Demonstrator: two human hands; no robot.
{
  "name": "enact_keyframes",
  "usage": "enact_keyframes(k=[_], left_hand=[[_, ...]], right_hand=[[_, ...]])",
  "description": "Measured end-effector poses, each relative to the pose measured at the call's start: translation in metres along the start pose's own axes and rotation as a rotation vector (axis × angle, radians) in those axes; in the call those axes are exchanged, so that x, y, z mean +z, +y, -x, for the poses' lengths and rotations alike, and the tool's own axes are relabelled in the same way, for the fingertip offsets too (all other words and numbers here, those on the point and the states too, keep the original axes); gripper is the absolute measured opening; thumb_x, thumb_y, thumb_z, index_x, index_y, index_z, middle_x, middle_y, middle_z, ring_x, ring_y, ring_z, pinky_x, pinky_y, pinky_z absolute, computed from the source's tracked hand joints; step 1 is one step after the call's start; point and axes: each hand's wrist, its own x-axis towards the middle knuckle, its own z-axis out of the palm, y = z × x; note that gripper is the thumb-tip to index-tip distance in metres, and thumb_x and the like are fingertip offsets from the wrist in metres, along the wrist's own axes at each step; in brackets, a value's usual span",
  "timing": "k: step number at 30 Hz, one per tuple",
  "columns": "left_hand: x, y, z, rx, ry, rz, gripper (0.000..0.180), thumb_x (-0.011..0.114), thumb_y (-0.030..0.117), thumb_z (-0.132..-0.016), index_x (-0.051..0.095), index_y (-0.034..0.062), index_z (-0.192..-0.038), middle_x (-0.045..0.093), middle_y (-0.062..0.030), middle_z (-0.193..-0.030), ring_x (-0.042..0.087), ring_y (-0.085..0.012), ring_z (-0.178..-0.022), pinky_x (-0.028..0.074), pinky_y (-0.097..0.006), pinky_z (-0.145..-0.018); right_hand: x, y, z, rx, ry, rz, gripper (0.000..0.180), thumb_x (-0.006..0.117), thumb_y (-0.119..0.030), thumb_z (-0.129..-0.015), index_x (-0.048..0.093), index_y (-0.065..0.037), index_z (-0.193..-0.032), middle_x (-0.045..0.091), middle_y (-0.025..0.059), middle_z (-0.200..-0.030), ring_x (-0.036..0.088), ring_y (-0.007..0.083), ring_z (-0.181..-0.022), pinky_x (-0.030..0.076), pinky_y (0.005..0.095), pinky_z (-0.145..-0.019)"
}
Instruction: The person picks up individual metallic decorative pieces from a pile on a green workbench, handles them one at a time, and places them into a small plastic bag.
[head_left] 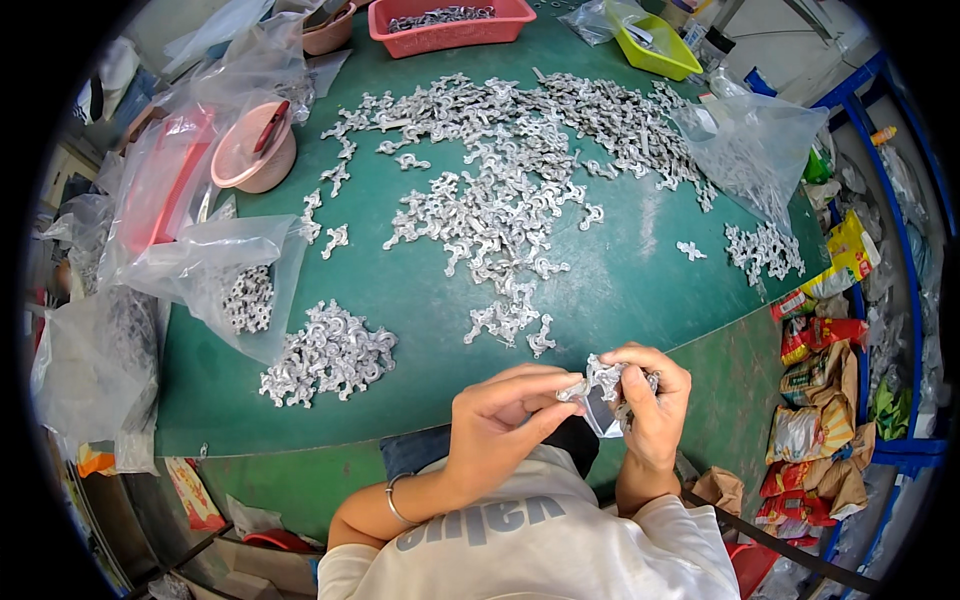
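We look down on a green worktop (pixel 620 290) in a cluttered workroom, with blue shelving (pixel 910 449) at the right. At the near edge, the right hand (pixel 655 405) wraps its fingers around several silvery metal pieces (pixel 604 378), and the left hand (pixel 505 420) pinches the end of a piece pointing its way. We judge these light and stiff, knobbly enough to snag on each other, perhaps slick on their smooth faces; we would take hold at the narrow middle between 2 lobes. Beyond spreads a broad heap (pixel 500 205) of similar pieces, with a small pile (pixel 325 355) to the left. By that pile, a clear bag (pixel 195 262) shows more pieces; whether all sit inside, we cannot tell. Farther out, a pink basket (pixel 235 170) holds a red-handled tool (pixel 271 127), a red tray (pixel 455 38) holds metal parts, and a yellow-green tray (pixel 660 63) holds items too small to identify.
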Motion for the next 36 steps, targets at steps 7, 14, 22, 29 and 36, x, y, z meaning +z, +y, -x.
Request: enact_keyframes(k=[7,14,22,29,36], left_hand=[[0.0038,-0.0009,0.0016,-0.040,0.051,0.043,0.032,0.056,-0.015,-0.074,0.052,-0.0096,-0.106,0.057,-0.0141,-0.100,0.058,-0.0187,-0.092,0.050,-0.032,-0.081],[0.0032,-0.0017,0.0022,-0.036,0.028,0.053,0.034,0.055,-0.016,-0.074,0.051,-0.0089,-0.107,0.057,-0.0130,-0.101,0.056,-0.0176,-0.096,0.050,-0.033,-0.083],[0.0041,0.0016,0.0023,-0.090,0.044,0.151,0.030,0.054,-0.013,-0.076,0.052,-0.0089,-0.106,0.057,-0.0141,-0.100,0.058,-0.0203,-0.092,0.048,-0.032,-0.081],[0.0032,0.0023,0.0028,-0.142,0.047,0.154,0.027,0.053,-0.011,-0.078,0.052,-0.0096,-0.105,0.057,-0.0144,-0.098,0.059,-0.0205,-0.089,0.048,-0.031,-0.079],[0.0006,-0.0040,0.0035,-0.097,0.006,0.195,0.027,0.053,-0.012,-0.079,0.052,-0.0104,-0.105,0.056,-0.0150,-0.103,0.059,-0.0207,-0.092,0.049,-0.029,-0.082]], right_hand=[[-0.0020,0.0068,0.0004,0.012,-0.031,-0.133,0.017,0.053,-0.008,-0.085,0.061,0.005,-0.092,0.053,0.0058,-0.071,0.043,0.0054,-0.050,0.030,0.0186,-0.045],[-0.0001,0.0065,-0.0004,-0.009,-0.019,-0.103,0.017,0.052,-0.006,-0.084,0.061,0.006,-0.092,0.053,0.0060,-0.072,0.043,0.0053,-0.050,0.030,0.0190,-0.045],[-0.0006,0.0056,-0.0014,-0.106,-0.005,0.050,0.016,0.052,-0.004,-0.084,0.062,0.005,-0.092,0.055,0.0068,-0.074,0.043,0.0055,-0.052,0.031,0.0192,-0.047],[-0.0015,0.0054,-0.0012,-0.105,-0.003,0.056,0.015,0.052,-0.003,-0.083,0.062,0.005,-0.092,0.055,0.0074,-0.075,0.044,0.0057,-0.052,0.032,0.0194,-0.047],[-0.0001,0.0046,0.0002,-0.075,0.025,-0.003,0.015,0.051,-0.003,-0.083,0.061,0.006,-0.091,0.055,0.0064,-0.073,0.044,0.0052,-0.052,0.032,0.0190,-0.047]])
